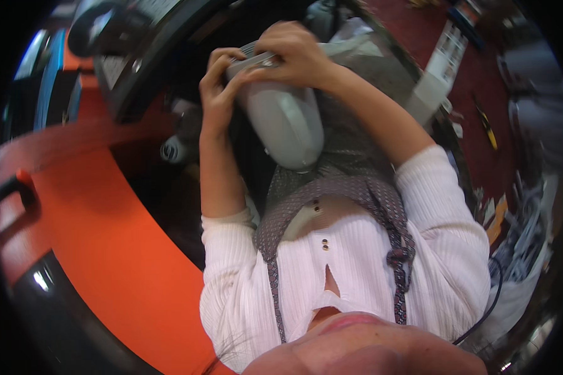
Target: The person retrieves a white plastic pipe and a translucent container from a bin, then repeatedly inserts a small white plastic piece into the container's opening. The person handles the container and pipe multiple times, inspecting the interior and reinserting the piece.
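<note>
A dark red floor [481, 169] spreads to the right of the grey casing [284, 122], an orange panel [131, 244] curves to its left, and your patterned apron [350, 134] lies beneath it. You grip the casing by its far end, rounded end toward you, left hand [219, 90] on its left edge and right hand [291, 56] over its top, fingers [281, 42] curled and pinching the rim. With no other clear support, an uneven squeeze could let its smooth body pivot and slip.
</note>
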`<state>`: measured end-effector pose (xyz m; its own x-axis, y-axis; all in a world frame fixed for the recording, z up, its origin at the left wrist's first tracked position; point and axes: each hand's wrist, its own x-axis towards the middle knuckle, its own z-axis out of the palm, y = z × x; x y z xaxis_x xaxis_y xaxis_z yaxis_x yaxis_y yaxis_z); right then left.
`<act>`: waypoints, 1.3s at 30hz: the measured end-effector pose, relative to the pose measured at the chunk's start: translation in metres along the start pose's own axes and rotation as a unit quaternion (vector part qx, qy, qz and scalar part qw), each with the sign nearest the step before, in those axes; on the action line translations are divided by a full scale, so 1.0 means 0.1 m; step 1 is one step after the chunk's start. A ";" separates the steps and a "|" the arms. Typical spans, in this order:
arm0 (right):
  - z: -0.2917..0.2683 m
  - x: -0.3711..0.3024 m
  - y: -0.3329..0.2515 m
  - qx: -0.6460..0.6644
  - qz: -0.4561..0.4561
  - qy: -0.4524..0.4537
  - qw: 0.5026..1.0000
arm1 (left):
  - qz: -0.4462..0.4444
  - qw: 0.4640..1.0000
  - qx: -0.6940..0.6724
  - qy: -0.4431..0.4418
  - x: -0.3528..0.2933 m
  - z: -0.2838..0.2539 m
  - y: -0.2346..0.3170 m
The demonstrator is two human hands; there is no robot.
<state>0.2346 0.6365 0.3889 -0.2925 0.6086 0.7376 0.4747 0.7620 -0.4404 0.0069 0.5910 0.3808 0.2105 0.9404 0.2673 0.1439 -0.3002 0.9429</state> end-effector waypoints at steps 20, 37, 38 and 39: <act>-2.37 -2.08 0.43 -0.325 0.368 -0.249 0.835 | 0.158 0.980 0.023 0.122 -0.66 -0.08 0.48; -1.68 -1.55 0.05 0.409 0.566 -0.099 0.709 | 0.130 0.990 -0.012 0.062 0.04 0.08 0.50; -1.65 -1.32 -0.07 0.397 0.483 -0.099 0.774 | 0.187 0.976 0.111 -0.006 0.01 0.15 0.61; -1.63 -1.09 -0.15 0.324 0.405 -0.110 0.848 | 0.243 0.948 0.200 -0.051 -0.05 0.23 0.70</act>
<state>0.3948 0.5227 0.3985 -0.2703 0.9625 -0.0233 0.0603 -0.0073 -0.9982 0.0385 0.5614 0.4404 0.4360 0.6607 0.6110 0.3561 -0.7502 0.5571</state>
